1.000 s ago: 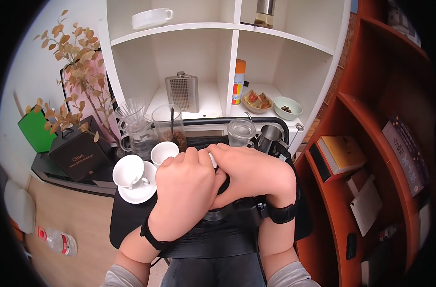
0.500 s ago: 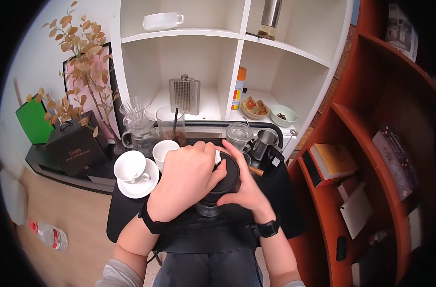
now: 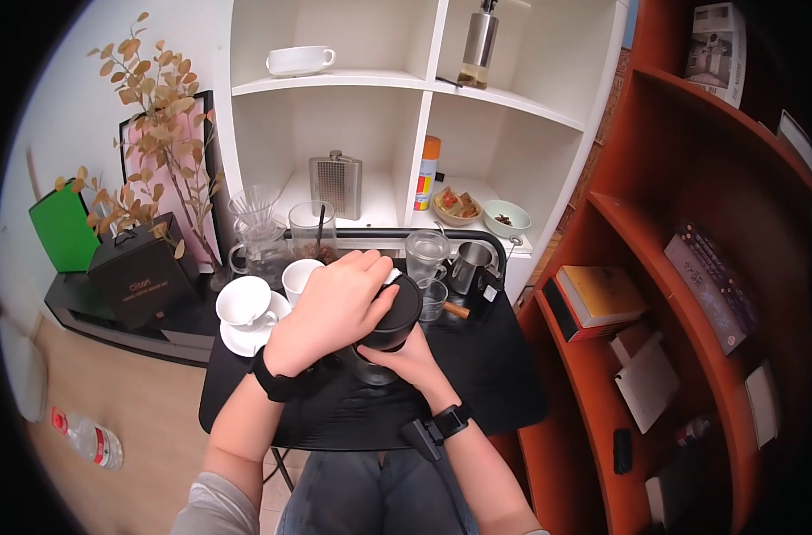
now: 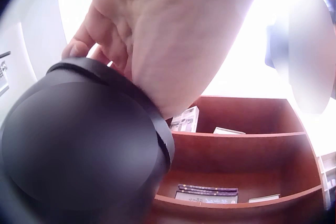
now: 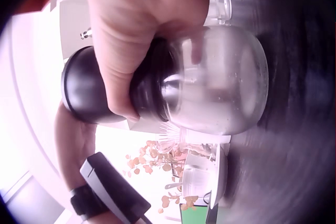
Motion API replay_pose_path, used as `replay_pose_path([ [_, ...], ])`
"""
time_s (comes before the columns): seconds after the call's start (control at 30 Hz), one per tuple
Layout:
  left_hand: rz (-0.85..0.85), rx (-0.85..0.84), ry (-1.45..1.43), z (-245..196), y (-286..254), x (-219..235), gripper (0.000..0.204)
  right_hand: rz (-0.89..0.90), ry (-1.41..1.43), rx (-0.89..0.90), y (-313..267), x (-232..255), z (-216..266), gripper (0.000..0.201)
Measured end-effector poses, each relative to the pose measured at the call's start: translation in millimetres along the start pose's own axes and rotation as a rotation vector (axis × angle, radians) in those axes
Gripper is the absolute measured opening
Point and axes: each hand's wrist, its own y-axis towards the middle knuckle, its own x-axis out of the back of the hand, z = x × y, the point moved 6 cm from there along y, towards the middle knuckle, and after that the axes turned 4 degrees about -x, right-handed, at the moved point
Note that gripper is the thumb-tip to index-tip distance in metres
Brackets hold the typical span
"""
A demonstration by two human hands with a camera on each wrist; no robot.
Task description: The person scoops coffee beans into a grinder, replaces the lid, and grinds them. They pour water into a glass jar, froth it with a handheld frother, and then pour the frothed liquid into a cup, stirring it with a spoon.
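A manual coffee grinder with a black top [image 3: 400, 308] and a clear glass jar [image 5: 231, 85] below stands at the middle of the black folding table [image 3: 486, 383]. My left hand [image 3: 334, 303] lies over the top with its fingers curled at the far side, where a bit of white shows by the fingertips. What those fingers grip is largely hidden. Lower down, my right hand [image 3: 413, 358] wraps round the grinder's black waist, thumb toward me; in the right wrist view that thumb crosses the black body just above the glass.
White cups with a saucer [image 3: 238, 340], a glass dripper [image 3: 256, 209] and a glass of beans [image 3: 313, 234] stand to the left. Behind right are a glass pitcher [image 3: 425, 254], a steel jug [image 3: 470, 267] and a wooden-handled item [image 3: 457, 310]. White shelves rise behind; a red-brown bookcase [image 3: 602, 214] flanks the right.
My right hand has dropped from the grinder's top to its waist, uncovering the black top. My left hand stays over the top, and the head view has shifted.
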Motion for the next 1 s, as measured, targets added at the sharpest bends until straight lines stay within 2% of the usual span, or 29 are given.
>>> replay_pose_path([
  [0.17,0.151,-0.131,-0.122,7,3,2,0.019,-0.009,0.027,0.005,0,0,-4,0.081],
  [0.2,0.219,-0.135,-0.166,11,5,0,0.018,-0.003,0.026,0.009,1,0,-5,0.081],
  [0.23,0.216,-0.130,-0.162,14,8,4,0.018,-0.006,0.027,0.011,2,1,-7,0.080],
  [0.33,0.390,-0.204,-0.331,14,12,0,0.016,-0.014,0.033,0.033,0,0,-7,0.080],
  [0.37,0.394,-0.196,-0.332,13,13,2,0.016,-0.021,0.030,0.059,0,0,-5,0.080],
  [0.43,0.425,-0.315,-0.239,1,12,5,0.020,-0.019,0.049,0.047,0,0,-5,0.080],
  [0.5,0.433,-0.332,-0.221,-4,5,0,0.025,-0.035,0.020,0.072,-1,0,-3,0.081],
  [0.57,0.210,-0.295,-0.291,-13,4,17,0.027,-0.034,0.059,0.058,-2,-2,-2,0.082],
  [0.6,0.164,-0.226,-0.329,-11,5,22,0.031,-0.036,0.067,0.074,-1,-2,-2,0.082],
  [0.63,0.164,-0.225,-0.329,-16,6,26,0.031,-0.037,0.076,0.091,-1,-2,-1,0.082],
  [0.7,0.064,0.004,-0.060,-14,8,35,0.040,-0.045,0.059,0.088,-1,-2,0,0.081],
  [0.73,-0.015,-0.001,0.137,-14,10,35,0.045,-0.051,0.040,0.084,-1,-2,1,0.080],
  [0.77,-0.013,0.005,0.133,-14,12,32,0.045,-0.058,0.020,0.078,-2,-2,1,0.079],
  [0.83,0.106,0.079,0.293,-9,13,20,0.050,-0.062,0.035,0.086,-3,-4,2,0.072],
  [0.87,-0.042,0.002,0.314,-12,13,19,0.054,-0.041,0.039,0.057,-2,-4,0,0.068],
  [0.93,-0.040,0.042,0.318,-12,12,12,0.052,-0.052,0.046,0.075,-3,-4,3,0.055],
  [1.0,-0.029,0.099,0.329,-16,12,12,0.046,-0.065,0.037,0.075,-6,-4,2,0.053],
])
